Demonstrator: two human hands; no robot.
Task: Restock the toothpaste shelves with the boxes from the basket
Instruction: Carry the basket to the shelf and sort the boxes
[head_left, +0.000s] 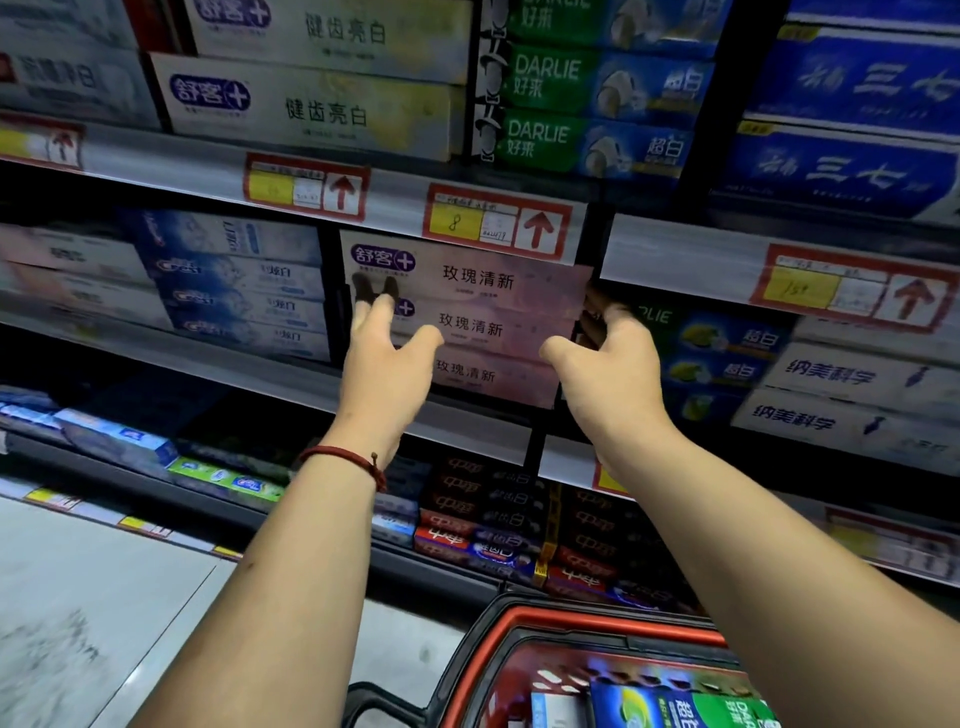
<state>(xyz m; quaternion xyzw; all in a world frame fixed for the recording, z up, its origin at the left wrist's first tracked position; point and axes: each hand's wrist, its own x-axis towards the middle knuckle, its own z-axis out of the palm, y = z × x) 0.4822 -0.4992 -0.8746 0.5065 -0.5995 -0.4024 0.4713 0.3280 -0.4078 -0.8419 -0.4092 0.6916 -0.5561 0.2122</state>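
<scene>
A pink toothpaste box (483, 280) lies on top of a stack of two matching pink boxes (467, 353) on the middle shelf, its front sticking out a little past them. My left hand (387, 358) has its fingertips on the box's left end, with the thumb spread below. At the right end my right hand (608, 358) curls its fingers around the box. Between them the hands hold it. The red basket (519, 623) sits at the bottom, with a green and blue Darlie box (701, 712) and other boxes in it.
White and blue boxes (244, 291) stand left of the pink stack, Darlie boxes (722, 348) right of it. The shelf rail (405, 202) with red price tags runs just above. More boxes fill the top shelf and the lower shelves. Grey floor shows at bottom left.
</scene>
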